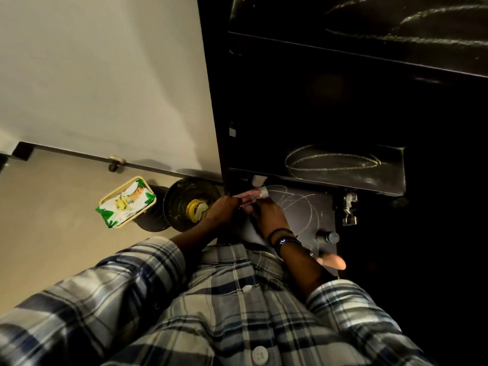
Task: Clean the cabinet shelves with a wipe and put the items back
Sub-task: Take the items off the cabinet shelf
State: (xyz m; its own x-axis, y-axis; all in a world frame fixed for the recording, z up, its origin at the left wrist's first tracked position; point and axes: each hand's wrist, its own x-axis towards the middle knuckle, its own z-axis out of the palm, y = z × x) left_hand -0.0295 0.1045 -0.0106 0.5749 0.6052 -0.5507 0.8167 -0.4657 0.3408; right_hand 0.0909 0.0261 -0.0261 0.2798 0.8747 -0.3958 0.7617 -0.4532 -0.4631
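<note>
Pink tube with clear cap (252, 194) held low over front of dark cabinet's bottom shelf (320, 207), cap end pointing in. Left grip (224, 210) curled round tube's rear end; right grip (266, 215) clasping it alongside, beaded bracelets on wrist. Pale curved smears across that shelf, more on dark shelf above (383, 178). Green-white wipe pack (126, 204) in yellow basket (116, 190) on beige floor (52, 225), beside round dark tin (177, 199). White wall (92, 75) left.
</note>
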